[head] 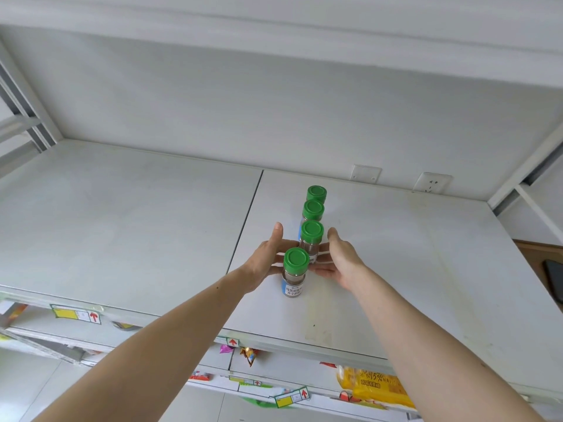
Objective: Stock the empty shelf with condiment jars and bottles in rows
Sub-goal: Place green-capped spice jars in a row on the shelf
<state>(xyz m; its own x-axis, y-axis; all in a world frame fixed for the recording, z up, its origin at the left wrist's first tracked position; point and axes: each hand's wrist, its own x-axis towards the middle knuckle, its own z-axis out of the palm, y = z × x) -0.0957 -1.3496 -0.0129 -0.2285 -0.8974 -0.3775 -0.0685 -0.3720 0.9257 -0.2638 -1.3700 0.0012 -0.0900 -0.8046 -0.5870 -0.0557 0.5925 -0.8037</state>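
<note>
**Bright, even light with wide-angle bending**

Soft daylight-like brightness fills the white laminate shelf [122,214], with only faint shadows under the green-capped glass spice jars [294,274]. No harsh glare. Straight edges bow toward the corners, and the forearms nearest the camera look slightly soft.

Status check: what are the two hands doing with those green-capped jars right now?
Left hand and right hand open, flanking the third jar. Four jars in one row on the shelf; front jar sits slightly left. Nothing in the way.

4 clear jars [293,280], glossy green plastic caps; matt white shelf [128,226].
</note>
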